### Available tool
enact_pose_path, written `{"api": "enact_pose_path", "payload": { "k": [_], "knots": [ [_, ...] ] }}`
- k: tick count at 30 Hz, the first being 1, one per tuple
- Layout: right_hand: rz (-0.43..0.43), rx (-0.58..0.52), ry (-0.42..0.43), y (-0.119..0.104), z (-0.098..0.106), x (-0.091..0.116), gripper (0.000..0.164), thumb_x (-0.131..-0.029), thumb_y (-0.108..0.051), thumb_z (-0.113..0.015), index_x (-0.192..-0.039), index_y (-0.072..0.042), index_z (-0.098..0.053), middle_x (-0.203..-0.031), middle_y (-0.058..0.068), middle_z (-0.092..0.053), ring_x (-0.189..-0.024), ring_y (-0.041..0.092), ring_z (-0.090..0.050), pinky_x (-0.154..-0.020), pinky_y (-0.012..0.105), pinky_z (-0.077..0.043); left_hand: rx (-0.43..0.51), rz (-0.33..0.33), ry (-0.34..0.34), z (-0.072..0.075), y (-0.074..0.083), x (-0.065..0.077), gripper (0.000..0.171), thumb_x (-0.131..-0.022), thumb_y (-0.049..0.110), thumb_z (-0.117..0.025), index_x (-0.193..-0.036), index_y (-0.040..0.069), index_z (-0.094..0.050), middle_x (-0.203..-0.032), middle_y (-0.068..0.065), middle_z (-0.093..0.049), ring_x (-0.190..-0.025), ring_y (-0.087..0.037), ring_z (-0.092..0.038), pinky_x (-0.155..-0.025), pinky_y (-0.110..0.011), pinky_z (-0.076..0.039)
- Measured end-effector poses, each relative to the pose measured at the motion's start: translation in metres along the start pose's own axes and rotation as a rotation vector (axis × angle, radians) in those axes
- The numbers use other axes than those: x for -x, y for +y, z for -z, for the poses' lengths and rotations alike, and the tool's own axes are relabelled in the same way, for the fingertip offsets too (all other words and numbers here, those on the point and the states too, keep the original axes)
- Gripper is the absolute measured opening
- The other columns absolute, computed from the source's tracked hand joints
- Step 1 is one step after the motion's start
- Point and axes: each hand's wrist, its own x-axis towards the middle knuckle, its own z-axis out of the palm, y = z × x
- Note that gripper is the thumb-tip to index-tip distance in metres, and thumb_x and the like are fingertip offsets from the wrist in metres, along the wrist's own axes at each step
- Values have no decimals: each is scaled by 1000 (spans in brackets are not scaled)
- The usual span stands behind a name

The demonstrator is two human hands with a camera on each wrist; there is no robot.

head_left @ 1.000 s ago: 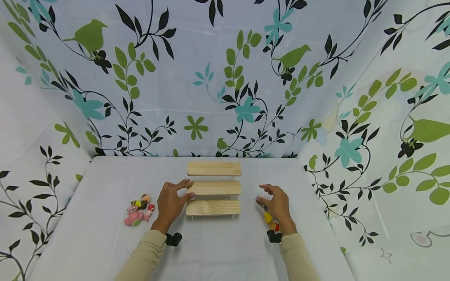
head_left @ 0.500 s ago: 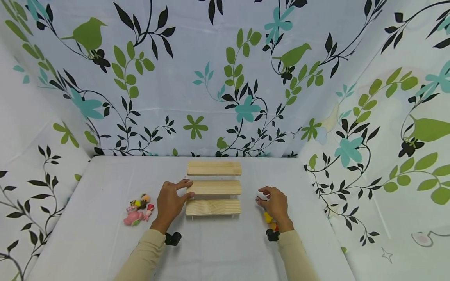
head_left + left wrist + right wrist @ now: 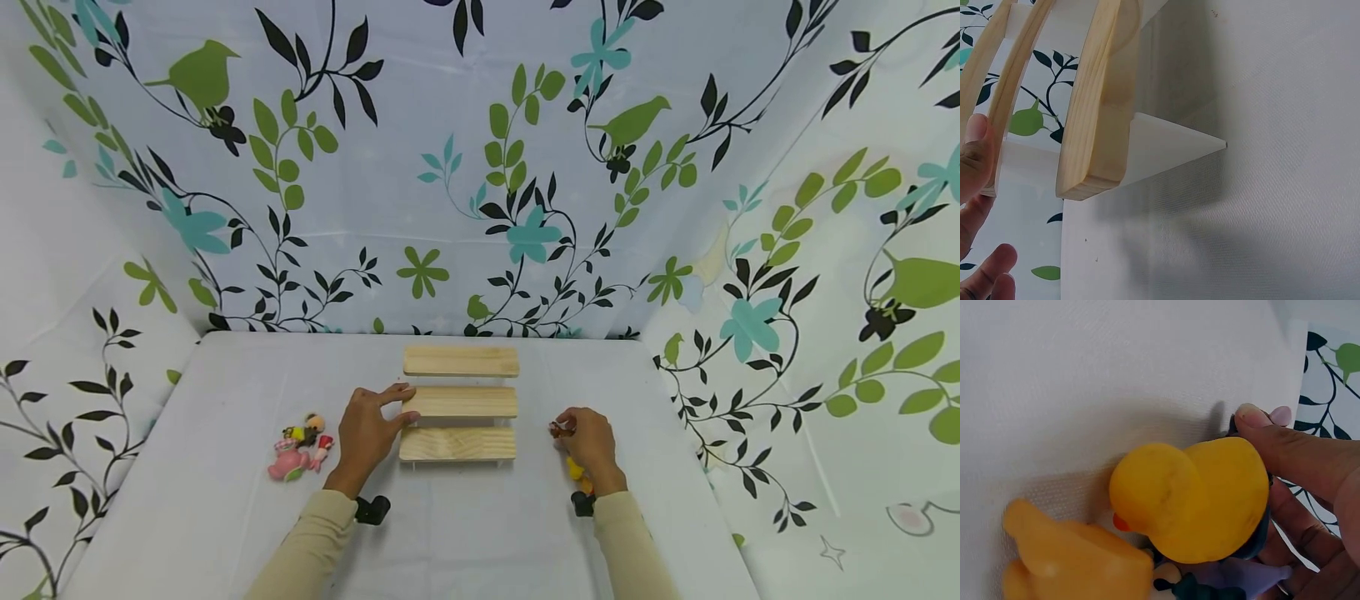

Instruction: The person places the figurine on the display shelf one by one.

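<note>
In the head view, a wooden rack (image 3: 460,402) with three shelves stands near the middle of the white surface (image 3: 465,533). The left hand (image 3: 367,435) is at the rack's nine o'clock, its grip pinching the left end of the middle shelf between thumb and finger. A pile of toys (image 3: 288,463) lies beyond that hand, also toward nine. At the rack's three o'clock, the right hand (image 3: 592,446) has its grip on a small dark toy (image 3: 556,430), held at the fingertips.

In the left wrist view, thumb and fingers come in at nine o'clock, on either side of the middle shelf's end. The front shelf (image 3: 1088,125) is at ten, with a pale triangular support (image 3: 1166,147) below it.

In the right wrist view, a yellow duck (image 3: 1191,500) sits near centre, hiding most of the held toy. The thumb is at the duck's one o'clock, an orange toy (image 3: 1085,562) at eight and a purple toy (image 3: 1244,575) at five.
</note>
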Motion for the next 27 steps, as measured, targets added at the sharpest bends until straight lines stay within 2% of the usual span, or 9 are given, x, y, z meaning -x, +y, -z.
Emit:
{"api": "enact_pose_path", "payload": {
  "k": [4, 9, 16, 22, 27],
  "knots": [
    [-6, -36, -1, 1, -1, 1, 27, -81, -5, -92, -105, -11, -81, -97, 6, -75, -90, 23, -68, -89, 46, -58, -5, -1, 7, -1, 0, 0, 51, -81, 33, -91, -130, 23, -79, -136, 1, -75, -96, -32, -61, -68, -40, -51],
    [22, -113, 55, -4, 2, 3, 26, -87, -6, -88, -111, -9, -80, -102, 9, -75, -95, 25, -69, -93, 47, -59, -17, -13, 12, -2, -1, -1, 51, -81, 33, -91, -129, 23, -79, -134, 1, -76, -96, -32, -62, -68, -40, -51],
    [73, -285, 123, -15, 11, 1, 29, -92, -14, -85, -119, -11, -76, -104, 5, -78, -98, 23, -73, -94, 46, -60, -32, -22, 19, -2, -2, -1, 52, -80, 33, -92, -129, 23, -79, -131, -1, -77, -98, -32, -63, -68, -42, -53],
    [96, -409, 135, -28, 22, 0, 33, -96, -18, -82, -128, -13, -73, -110, 5, -78, -102, 22, -75, -102, 48, -59, -38, -25, 22, -1, -2, -1, 52, -80, 34, -92, -129, 23, -79, -130, -2, -77, -94, -29, -61, -66, -41, -52],
    [132, -507, 124, -41, 31, 1, 31, -98, -18, -79, -128, -13, -72, -115, 7, -78, -104, 23, -75, -97, 38, -61, -44, -28, 26, -2, -3, 0, 52, -80, 34, -92, -129, 23, -79, -128, -4, -77, -92, -27, -61, -66, -40, -52]
  ]
}}
